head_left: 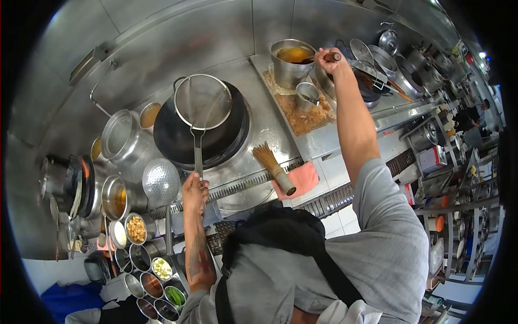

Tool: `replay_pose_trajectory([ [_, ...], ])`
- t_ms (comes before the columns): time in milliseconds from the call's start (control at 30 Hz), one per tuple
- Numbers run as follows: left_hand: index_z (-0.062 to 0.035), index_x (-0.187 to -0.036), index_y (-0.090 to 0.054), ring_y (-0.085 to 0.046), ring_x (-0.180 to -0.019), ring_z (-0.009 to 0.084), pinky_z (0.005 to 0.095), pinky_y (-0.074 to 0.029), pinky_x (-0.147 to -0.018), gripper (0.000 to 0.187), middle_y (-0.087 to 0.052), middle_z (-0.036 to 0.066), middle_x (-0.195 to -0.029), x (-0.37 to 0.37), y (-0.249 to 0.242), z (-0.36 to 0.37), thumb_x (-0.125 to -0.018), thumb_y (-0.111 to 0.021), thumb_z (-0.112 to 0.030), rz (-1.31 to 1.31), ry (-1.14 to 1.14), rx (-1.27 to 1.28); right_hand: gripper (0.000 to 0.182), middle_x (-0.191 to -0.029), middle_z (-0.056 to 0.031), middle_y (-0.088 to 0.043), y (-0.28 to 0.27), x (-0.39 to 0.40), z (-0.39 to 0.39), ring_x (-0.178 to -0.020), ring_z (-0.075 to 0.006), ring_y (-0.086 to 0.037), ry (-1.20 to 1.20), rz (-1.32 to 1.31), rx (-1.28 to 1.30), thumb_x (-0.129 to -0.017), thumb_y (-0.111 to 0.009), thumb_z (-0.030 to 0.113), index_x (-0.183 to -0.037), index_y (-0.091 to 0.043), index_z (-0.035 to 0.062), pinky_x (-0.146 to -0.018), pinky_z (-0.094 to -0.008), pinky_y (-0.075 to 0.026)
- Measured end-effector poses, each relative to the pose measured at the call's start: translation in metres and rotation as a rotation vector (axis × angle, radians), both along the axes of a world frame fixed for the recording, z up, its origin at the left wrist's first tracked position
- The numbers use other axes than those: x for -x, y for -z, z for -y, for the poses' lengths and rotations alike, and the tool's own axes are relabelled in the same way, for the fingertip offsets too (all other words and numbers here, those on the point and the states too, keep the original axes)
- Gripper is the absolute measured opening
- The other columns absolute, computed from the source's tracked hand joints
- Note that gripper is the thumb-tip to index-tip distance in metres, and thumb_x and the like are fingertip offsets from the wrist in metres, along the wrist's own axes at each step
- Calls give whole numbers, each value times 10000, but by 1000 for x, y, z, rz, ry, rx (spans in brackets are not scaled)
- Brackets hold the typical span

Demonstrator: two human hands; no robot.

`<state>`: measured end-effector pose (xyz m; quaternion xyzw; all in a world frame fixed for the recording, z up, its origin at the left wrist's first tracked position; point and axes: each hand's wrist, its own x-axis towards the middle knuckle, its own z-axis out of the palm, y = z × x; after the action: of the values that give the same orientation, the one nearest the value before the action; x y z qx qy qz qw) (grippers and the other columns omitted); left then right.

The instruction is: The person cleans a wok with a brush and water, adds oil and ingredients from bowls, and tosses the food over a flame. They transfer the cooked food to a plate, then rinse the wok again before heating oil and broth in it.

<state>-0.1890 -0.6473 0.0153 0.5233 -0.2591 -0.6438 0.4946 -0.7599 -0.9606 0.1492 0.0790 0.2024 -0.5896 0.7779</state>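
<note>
My left hand [195,193] is closed around the handle of a round mesh strainer [203,102]. The strainer's mesh lies above a black wok [172,137] on the stove. Out to the right, my right hand [332,60] grips a ladle by its long handle, whose wooden end [333,56] sticks out past the fist. The ladle's bowl seems to dip into a tall metal pot [291,74] of orange-yellow liquid and is mostly hidden. Just below that pot stands a small metal jug [307,96] on a stained board [307,119].
A bamboo wok brush [274,168] rests near a pink cloth [298,180] at the stove's front. A perforated skimmer [161,182] lies left of my left arm. Several ingredient containers, including chopped greens [174,295], stand lower left. Stacked pans and lids [388,42] crowd the right.
</note>
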Motion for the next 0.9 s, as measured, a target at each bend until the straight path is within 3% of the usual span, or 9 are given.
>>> replay_pose_trajectory([
  [200,-101,-1286,-517,-371,-463,63,194,-283,-379,348,-567,73,-761,-8,39,18,-1018,-551,-319,-119,-67,-36,131,-836,-111,-430,-53,-43,-48,-573,-147,-463,-73,-101,193,-922,-393,-39,-1049,-386,-12,-440,-218,-476],
  [233,-90,-1274,-520,-371,-462,62,197,-281,-377,338,-569,76,-757,-6,37,22,-1021,-545,-313,-124,-64,-25,157,-824,-101,-421,-64,-59,-65,-570,-145,-458,-130,-74,209,-932,-378,-41,-1081,-373,7,-445,-217,-471],
  [267,-83,-1161,-506,-345,-455,53,192,-262,-366,223,-567,84,-757,-3,26,23,-1031,-525,-264,-167,-41,-8,162,-806,-89,-403,-70,-72,-75,-567,-139,-450,-162,-37,221,-949,-361,-30,-1104,-380,10,-441,-219,-470],
  [367,-79,-1148,-495,-337,-454,55,193,-262,-365,206,-562,87,-760,1,12,28,-1039,-503,-254,-195,-30,11,184,-800,-86,-397,-78,-121,-114,-568,-134,-451,-181,-83,319,-948,-363,-26,-1128,-376,5,-439,-227,-474],
  [500,-71,-1129,-484,-331,-460,56,196,-261,-365,190,-554,91,-768,-2,-13,22,-1044,-485,-241,-184,-17,8,190,-817,-100,-419,-55,-192,-161,-590,-125,-473,-269,31,301,-927,-369,-54,-1109,-414,-18,-434,-200,-468],
  [633,-66,-1132,-475,-330,-473,57,196,-259,-370,190,-550,98,-779,-9,-16,14,-1046,-475,-236,-118,-60,-50,220,-836,-99,-450,15,-253,-183,-548,-81,-461,-351,90,248,-902,-401,-70,-1105,-441,2,-407,-178,-430],
  [700,-65,-1153,-475,-331,-477,57,195,-258,-373,197,-550,100,-782,-19,-4,14,-1046,-473,-229,-135,-83,-62,263,-804,-80,-472,40,-281,-199,-515,-61,-433,-395,-106,197,-888,-454,-54,-1134,-464,38,-396,-170,-386],
  [833,-62,-1225,-470,-334,-472,67,201,-269,-368,233,-550,108,-785,-30,3,9,-1038,-475,-201,-89,-141,-112,416,-708,-21,-527,58,-293,-231,-480,-86,-447,-563,-1090,449,-858,-503,4,-1272,-523,32,-430,-262,-397],
  [900,-62,-1237,-470,-338,-464,69,203,-268,-356,247,-554,109,-784,-31,3,7,-1037,-477,-208,-51,-182,-128,421,-695,-32,-548,53,-266,-235,-471,-112,-470,-566,-1398,637,-854,-495,13,-1272,-537,38,-443,-279,-412],
])
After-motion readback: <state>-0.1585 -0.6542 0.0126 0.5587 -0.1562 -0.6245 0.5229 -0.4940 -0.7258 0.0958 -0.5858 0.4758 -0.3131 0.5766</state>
